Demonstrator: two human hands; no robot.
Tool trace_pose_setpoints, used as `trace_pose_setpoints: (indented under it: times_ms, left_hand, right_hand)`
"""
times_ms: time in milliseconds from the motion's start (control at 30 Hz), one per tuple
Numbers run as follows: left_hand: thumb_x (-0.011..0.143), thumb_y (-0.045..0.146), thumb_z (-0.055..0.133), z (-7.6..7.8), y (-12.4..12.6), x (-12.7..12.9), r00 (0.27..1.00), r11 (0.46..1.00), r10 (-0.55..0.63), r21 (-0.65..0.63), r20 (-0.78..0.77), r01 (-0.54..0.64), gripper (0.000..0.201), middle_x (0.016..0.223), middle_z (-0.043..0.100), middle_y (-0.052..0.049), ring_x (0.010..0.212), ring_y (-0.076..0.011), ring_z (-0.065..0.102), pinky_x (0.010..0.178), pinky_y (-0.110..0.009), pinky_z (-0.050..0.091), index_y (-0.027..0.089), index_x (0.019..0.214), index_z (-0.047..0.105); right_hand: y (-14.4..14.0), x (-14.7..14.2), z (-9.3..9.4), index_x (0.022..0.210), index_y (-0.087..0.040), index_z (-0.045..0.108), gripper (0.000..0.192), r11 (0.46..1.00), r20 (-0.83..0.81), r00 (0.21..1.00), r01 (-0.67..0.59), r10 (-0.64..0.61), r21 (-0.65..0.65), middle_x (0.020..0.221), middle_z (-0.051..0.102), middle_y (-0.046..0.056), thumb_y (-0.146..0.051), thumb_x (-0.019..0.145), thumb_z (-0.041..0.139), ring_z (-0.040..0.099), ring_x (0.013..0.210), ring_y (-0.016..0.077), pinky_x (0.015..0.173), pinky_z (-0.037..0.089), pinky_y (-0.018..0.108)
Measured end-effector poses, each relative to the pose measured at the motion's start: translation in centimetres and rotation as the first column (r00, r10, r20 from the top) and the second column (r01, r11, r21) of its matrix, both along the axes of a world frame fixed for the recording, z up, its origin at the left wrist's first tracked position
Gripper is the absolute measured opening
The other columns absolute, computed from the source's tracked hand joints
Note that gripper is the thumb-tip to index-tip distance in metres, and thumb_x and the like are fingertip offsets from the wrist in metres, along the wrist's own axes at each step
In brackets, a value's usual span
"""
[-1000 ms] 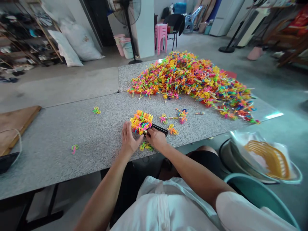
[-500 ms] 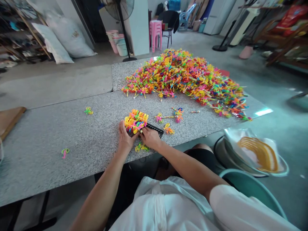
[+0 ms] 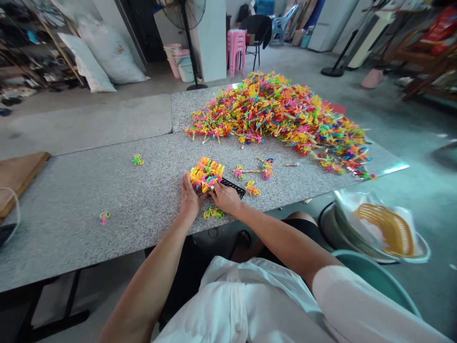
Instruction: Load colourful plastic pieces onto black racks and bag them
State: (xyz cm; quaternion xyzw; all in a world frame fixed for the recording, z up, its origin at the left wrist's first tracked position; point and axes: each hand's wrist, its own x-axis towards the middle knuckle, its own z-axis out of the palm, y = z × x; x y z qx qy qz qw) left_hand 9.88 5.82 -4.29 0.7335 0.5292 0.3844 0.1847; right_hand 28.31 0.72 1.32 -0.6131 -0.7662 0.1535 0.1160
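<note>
A black slotted rack (image 3: 235, 187) lies on the table before me, its left part covered by a dense row of bright plastic toy sticks (image 3: 206, 174) in yellow, orange, pink and blue. My left hand (image 3: 191, 199) is closed round the left end of the filled rack, thumb along the near side. At the near edge, my right hand (image 3: 226, 198) pinches by a small white stick end (image 3: 212, 188); its fingertips are partly hidden. Just below the hands lies a loose green-and-yellow bicycle-shaped piece (image 3: 213, 213).
A large heap of the same toy sticks (image 3: 278, 112) covers the back of the speckled table (image 3: 150, 190). Loose pieces (image 3: 253, 188) lie right of the rack. A brown board (image 3: 21, 178) is at far left. Basins (image 3: 374, 276) and a yellow basket (image 3: 387, 228) stand at lower right.
The whole view has shifted slightly, so things sit a little further right. Both hands keep the same hold at the rack, with hardly any change.
</note>
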Motion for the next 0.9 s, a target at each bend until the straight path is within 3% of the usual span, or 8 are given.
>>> trace_pose_setpoints:
  times_ms: [133,233,300,433,500,600,733,900]
  left_hand:
    - [0.083,0.050,0.088,0.6,-0.6,-0.1,0.997,1.000,0.027,-0.012,0.073,-0.026,0.120,0.175,0.024,-0.032,0.166,-0.0445,0.026,0.132,-0.066,0.028,0.018,0.172,0.014]
    - [0.094,0.051,0.075,1.2,-3.3,-0.9,0.991,0.997,0.080,-0.019,0.103,-0.079,0.098,0.169,0.035,-0.030,0.151,-0.0391,0.051,0.126,-0.061,0.041,0.017,0.170,0.023]
    - [0.099,0.051,0.068,1.8,-5.8,-1.5,0.995,0.995,0.081,-0.065,0.060,-0.077,0.077,0.156,0.052,-0.024,0.132,-0.0333,0.065,0.117,-0.056,0.051,0.018,0.163,0.040]
    - [0.101,0.049,0.065,3.4,-9.3,-1.5,0.976,0.974,-0.188,-0.152,-0.113,0.169,0.053,0.144,0.063,-0.016,0.133,-0.0322,0.064,0.117,-0.052,0.052,0.024,0.147,0.063]
    - [0.104,0.044,0.060,4.2,-9.6,-1.2,0.933,0.942,-0.310,-0.188,-0.182,0.277,0.045,0.140,0.065,-0.014,0.130,-0.0309,0.065,0.113,-0.049,0.055,0.026,0.145,0.065]
    - [0.105,0.039,0.057,4.9,-9.0,-0.8,0.889,0.911,-0.383,-0.260,-0.252,0.319,0.037,0.127,0.067,-0.012,0.113,-0.0275,0.071,0.101,-0.043,0.059,0.027,0.138,0.070]
    - [0.094,0.029,0.070,5.0,-8.2,-0.7,0.918,0.920,-0.309,-0.325,-0.248,0.221,0.017,0.112,0.069,-0.009,0.101,-0.0262,0.070,0.095,-0.042,0.058,0.024,0.110,0.071]
    - [0.082,0.022,0.077,5.5,-8.3,-0.2,0.988,0.866,-0.139,-0.492,-0.062,0.091,0.015,0.089,0.069,-0.004,0.086,-0.0236,0.068,0.086,-0.039,0.056,0.024,0.092,0.066]
  right_hand:
    - [-0.8,0.6,1.1,0.126,-0.015,0.065,0.031,0.999,0.028,0.999,-0.042,0.041,0.020,0.127,0.073,0.018,-0.034,0.113,0.045,0.072,0.111,0.0276,0.094,0.054,0.033]
    - [-2.2,1.9,1.4,0.119,-0.016,0.065,0.022,0.999,-0.018,1.000,0.010,-0.009,0.049,0.119,0.074,0.016,-0.026,0.110,0.048,0.072,0.108,0.0258,0.091,0.052,0.030]
    - [-3.5,3.0,1.3,0.120,-0.016,0.064,0.020,0.996,-0.093,0.994,0.061,-0.055,0.066,0.115,0.076,0.015,-0.020,0.108,0.048,0.073,0.106,0.0250,0.091,0.051,0.030]
    - [-6.7,3.8,0.6,0.135,-0.015,0.055,0.029,0.997,-0.335,0.940,0.071,-0.059,0.023,0.102,0.078,0.010,-0.021,0.107,0.052,0.076,0.098,0.0249,0.088,0.053,0.032]
    - [-8.3,3.7,0.2,0.138,-0.017,0.051,0.036,0.998,-0.456,0.888,0.052,-0.061,-0.032,0.097,0.078,0.007,-0.024,0.104,0.060,0.077,0.095,0.0245,0.085,0.054,0.032]
    - [-10.3,3.5,-0.1,0.129,-0.021,0.053,0.032,0.995,-0.555,0.828,0.026,-0.075,-0.096,0.097,0.078,0.004,-0.027,0.100,0.066,0.077,0.095,0.0231,0.082,0.054,0.031]
    - [-11.8,3.8,-0.5,0.115,-0.022,0.063,0.014,0.993,-0.594,0.801,0.011,-0.079,-0.116,0.096,0.076,0.005,-0.031,0.104,0.060,0.074,0.090,0.0221,0.082,0.054,0.033]
    - [-12.4,3.9,-1.6,0.120,-0.023,0.071,0.026,0.978,-0.726,0.661,0.064,-0.191,-0.199,0.096,0.075,0.006,-0.038,0.105,0.056,0.069,0.084,0.0213,0.075,0.056,0.032]
